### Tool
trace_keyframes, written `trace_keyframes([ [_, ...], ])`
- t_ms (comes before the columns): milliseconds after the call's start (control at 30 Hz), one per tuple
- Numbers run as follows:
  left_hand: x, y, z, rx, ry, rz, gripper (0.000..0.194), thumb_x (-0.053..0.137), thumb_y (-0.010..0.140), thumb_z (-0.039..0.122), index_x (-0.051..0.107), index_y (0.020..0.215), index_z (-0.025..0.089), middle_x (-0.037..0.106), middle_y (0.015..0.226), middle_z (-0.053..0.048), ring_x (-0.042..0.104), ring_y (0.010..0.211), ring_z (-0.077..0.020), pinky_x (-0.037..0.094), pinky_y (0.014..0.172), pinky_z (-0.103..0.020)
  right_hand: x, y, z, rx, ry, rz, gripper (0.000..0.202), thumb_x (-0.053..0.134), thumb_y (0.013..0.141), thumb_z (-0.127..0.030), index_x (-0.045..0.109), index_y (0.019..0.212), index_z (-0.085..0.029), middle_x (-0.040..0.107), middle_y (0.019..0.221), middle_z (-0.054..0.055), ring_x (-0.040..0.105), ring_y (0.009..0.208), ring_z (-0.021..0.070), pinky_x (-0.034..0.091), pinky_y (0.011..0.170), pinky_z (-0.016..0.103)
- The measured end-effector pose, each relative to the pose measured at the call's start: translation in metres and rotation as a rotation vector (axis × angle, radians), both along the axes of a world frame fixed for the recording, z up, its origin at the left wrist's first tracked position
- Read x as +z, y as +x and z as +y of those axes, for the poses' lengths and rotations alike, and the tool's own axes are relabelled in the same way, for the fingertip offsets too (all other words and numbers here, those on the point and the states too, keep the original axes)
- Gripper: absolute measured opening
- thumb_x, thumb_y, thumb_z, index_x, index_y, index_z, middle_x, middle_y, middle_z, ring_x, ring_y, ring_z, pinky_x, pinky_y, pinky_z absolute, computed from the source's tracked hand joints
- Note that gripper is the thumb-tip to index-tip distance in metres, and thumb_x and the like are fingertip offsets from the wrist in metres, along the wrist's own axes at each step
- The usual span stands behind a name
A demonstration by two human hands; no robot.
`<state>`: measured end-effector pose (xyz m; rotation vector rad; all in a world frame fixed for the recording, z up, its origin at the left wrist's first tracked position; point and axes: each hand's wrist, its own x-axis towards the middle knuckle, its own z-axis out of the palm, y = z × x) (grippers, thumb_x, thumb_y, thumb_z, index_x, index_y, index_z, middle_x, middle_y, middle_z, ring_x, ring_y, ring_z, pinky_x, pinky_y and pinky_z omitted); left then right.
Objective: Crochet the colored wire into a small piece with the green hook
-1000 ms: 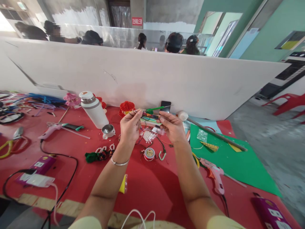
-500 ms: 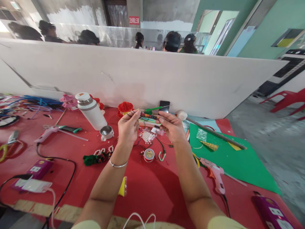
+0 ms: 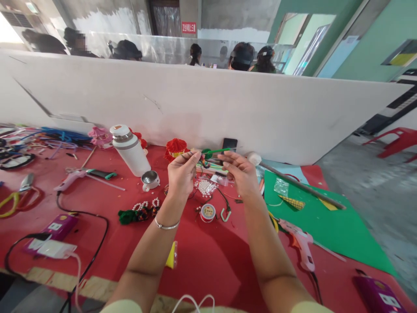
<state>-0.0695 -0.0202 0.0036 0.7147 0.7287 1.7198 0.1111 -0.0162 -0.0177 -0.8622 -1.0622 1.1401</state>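
Step in hand, as judged: the small multicoloured piece is undergoing close handling in the air, above the far part of the red tabletop. It is curling beside the left fingertips, in the gap between the hands.

Left hand: thumb and forefinger are closing together in a narrow pinch, apparently gripping one end of the piece. Right hand: fingers are parting slightly, pointing inward near the piece; no held thing is showing, though a fine strand could be escaping view.

Handling demand, as judged: the small size is calling for a light left pinch and careful right fingertip placement, without crushing or twisting the piece.

Pose: both forearms are reaching forward and converging, the left one wearing a bracelet. Palms are partly facing each other. The pearl beads and thread spool are lying nearer the body, between the forearms; a green stick is showing just beyond the fingertips.
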Motion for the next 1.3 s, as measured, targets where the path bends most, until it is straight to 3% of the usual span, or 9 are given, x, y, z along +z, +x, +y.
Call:
trace_keyframes([
  [100, 0.0, 0.001, 0.0, 0.001, 0.017, 0.02, 0.025, 0.103, 0.062, 0.026, 0.083, 0.074, 0.016, 0.061, 0.057, 0.004, 0.031, 0.04, 0.0002, 0.018, 0.035, -0.019, 0.006, -0.003, -0.006, 0.012, -0.003, 0.013, 0.041, 0.09, 0.074, -0.029, 0.078, 0.113, -0.025, 0.085, 0.128, 0.006, 0.061, 0.059, 0.0066, 0.037, 0.04, 0.019],
  [200, 0.0, 0.004, -0.001, -0.01, 0.035, 0.045, 0.025, 0.103, 0.062, 0.027, 0.085, 0.075, 0.016, 0.064, 0.058, 0.004, 0.032, 0.04, 0.0005, 0.021, 0.035, -0.018, 0.012, -0.007, -0.012, 0.156, -0.084, 0.088, 0.048, 0.089, 0.075, -0.031, 0.076, 0.121, -0.027, 0.083, 0.132, 0.005, 0.056, 0.053, 0.0037, 0.036, 0.038, 0.019],
  [333, -0.001, 0.012, -0.004, -0.063, 0.063, 0.055, 0.031, 0.107, 0.055, 0.028, 0.083, 0.069, 0.015, 0.074, 0.07, -0.001, 0.053, 0.05, -0.003, 0.039, 0.04, -0.016, 0.012, -0.015, -0.014, 0.273, -0.148, 0.159, 0.058, 0.095, 0.071, -0.035, 0.075, 0.125, -0.028, 0.087, 0.111, 0.002, 0.067, 0.058, 0.0077, 0.042, 0.041, 0.017],
  [433, -0.002, 0.014, -0.005, -0.149, 0.033, 0.037, 0.037, 0.109, 0.052, 0.032, 0.081, 0.067, 0.015, 0.075, 0.071, -0.002, 0.059, 0.052, -0.006, 0.047, 0.043, -0.017, 0.009, -0.02, -0.013, 0.306, -0.16, 0.134, 0.054, 0.1, 0.067, -0.038, 0.076, 0.113, -0.026, 0.086, 0.092, 0.0, 0.076, 0.065, 0.0143, 0.053, 0.048, 0.021],
  [600, -0.003, 0.01, -0.004, -0.189, -0.014, 0.03, 0.038, 0.109, 0.054, 0.033, 0.079, 0.07, 0.015, 0.06, 0.054, 0.006, 0.034, 0.036, 0.0021, 0.022, 0.032, -0.014, 0.006, -0.018, -0.013, 0.227, -0.067, 0.125, 0.051, 0.102, 0.066, -0.044, 0.068, 0.101, -0.028, 0.08, 0.081, -0.006, 0.074, 0.062, 0.0134, 0.06, 0.058, 0.026],
  [767, 0.0, 0.009, -0.009, -0.205, 0.005, 0.113, 0.038, 0.107, 0.059, 0.036, 0.077, 0.068, 0.016, 0.057, 0.054, 0.006, 0.033, 0.037, 0.001, 0.021, 0.034, -0.017, 0.002, -0.008, -0.012, 0.172, -0.017, 0.065, 0.042, 0.089, 0.081, -0.063, 0.068, 0.077, -0.027, 0.065, 0.064, -0.005, 0.065, 0.052, 0.0145, 0.054, 0.051, 0.029],
  [967, 0.0, 0.008, -0.01, -0.235, -0.026, 0.124, 0.038, 0.107, 0.059, 0.038, 0.076, 0.067, 0.017, 0.05, 0.049, 0.008, 0.03, 0.037, -0.0004, 0.017, 0.035, -0.021, 0.006, -0.005, -0.016, 0.116, 0.099, -0.13, 0.043, 0.085, 0.084, -0.067, 0.073, 0.073, -0.027, 0.069, 0.068, -0.002, 0.066, 0.058, 0.0162, 0.06, 0.058, 0.033],
  [1167, 0.002, 0.003, -0.009, -0.253, 0.053, 0.179, 0.037, 0.1, 0.072, 0.045, 0.087, 0.092, 0.017, 0.074, 0.076, -0.001, 0.035, 0.04, 0.0009, 0.022, 0.037, -0.02, 0.003, -0.01, -0.015, 0.065, 0.076, -0.071, 0.043, 0.084, 0.085, -0.067, 0.074, 0.076, -0.026, 0.071, 0.067, -0.002, 0.067, 0.055, 0.0165, 0.062, 0.055, 0.032],
  [1300, 0.004, -0.001, -0.011, -0.282, 0.068, 0.263, 0.04, 0.097, 0.073, 0.029, 0.087, 0.11, 0.018, 0.076, 0.081, -0.001, 0.044, 0.044, -0.0016, 0.028, 0.038, -0.02, -0.001, -0.01, -0.011, 0.06, 0.073, -0.042, 0.045, 0.084, 0.084, -0.067, 0.073, 0.076, -0.025, 0.072, 0.07, -0.002, 0.07, 0.055, 0.0181, 0.067, 0.059, 0.036],
])
